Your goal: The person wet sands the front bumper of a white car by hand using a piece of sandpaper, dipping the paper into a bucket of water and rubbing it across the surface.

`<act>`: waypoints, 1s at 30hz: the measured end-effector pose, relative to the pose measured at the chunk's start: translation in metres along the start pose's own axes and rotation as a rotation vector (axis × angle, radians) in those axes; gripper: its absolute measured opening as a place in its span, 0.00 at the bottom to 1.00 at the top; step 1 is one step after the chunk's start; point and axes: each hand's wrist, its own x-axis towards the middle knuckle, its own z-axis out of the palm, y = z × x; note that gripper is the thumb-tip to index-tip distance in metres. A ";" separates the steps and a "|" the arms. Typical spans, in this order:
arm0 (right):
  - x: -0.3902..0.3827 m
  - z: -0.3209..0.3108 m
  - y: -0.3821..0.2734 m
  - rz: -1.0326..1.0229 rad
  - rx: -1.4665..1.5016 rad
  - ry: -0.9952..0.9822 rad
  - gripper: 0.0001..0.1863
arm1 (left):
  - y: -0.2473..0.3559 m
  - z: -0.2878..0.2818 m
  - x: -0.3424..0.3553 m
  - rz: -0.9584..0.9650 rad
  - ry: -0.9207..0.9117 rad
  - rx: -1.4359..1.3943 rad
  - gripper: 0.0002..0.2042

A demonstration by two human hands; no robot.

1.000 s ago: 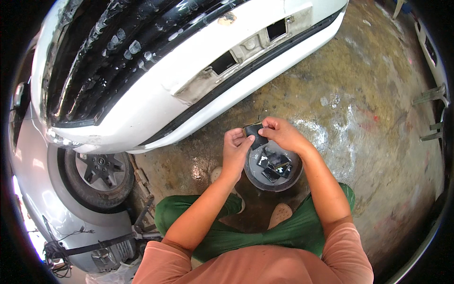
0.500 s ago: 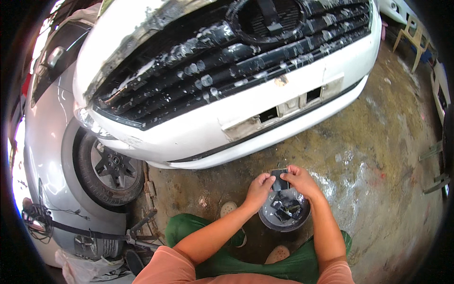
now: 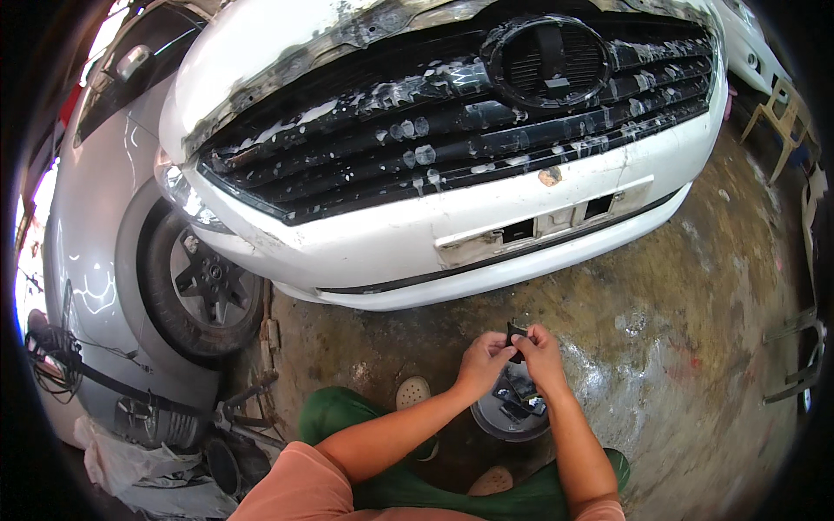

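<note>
A small piece of black sandpaper point(image 3: 515, 333) is pinched between my two hands, over the near floor in front of the car. My left hand point(image 3: 483, 365) grips its left side. Closed on its right side, my right hand point(image 3: 541, 358) has the thumb bent inward. The sheet looks narrow and folded; my fingers cover much of it. Directly below stands a round grey basin point(image 3: 498, 431), holding some liquid and several dark pieces point(image 3: 519, 401) that I cannot fully make out. My right wrist hides part of its rim.
A white car front point(image 3: 382, 252) with a white-spotted black grille point(image 3: 452, 115) stands ahead. To the left are a silver car point(image 3: 91, 260), its wheel point(image 3: 208, 286), and a metal stand point(image 3: 234, 417) with cables. A beige chair point(image 3: 776, 126) is at far right. The floor point(image 3: 678, 347) looks wet.
The sandpaper went from spread flat between my hands to narrow and folded. My hands drew closer together. The view shifted, showing more of the grille.
</note>
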 end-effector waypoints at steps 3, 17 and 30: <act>-0.003 -0.003 -0.013 0.115 0.166 -0.086 0.13 | 0.002 -0.003 0.002 0.012 0.006 0.011 0.13; 0.000 -0.007 -0.011 -0.199 -0.368 0.049 0.09 | 0.021 -0.001 -0.002 -0.104 -0.093 -0.259 0.21; 0.014 -0.073 -0.018 -0.186 -0.546 0.015 0.15 | 0.013 0.001 -0.017 0.073 -0.545 0.835 0.11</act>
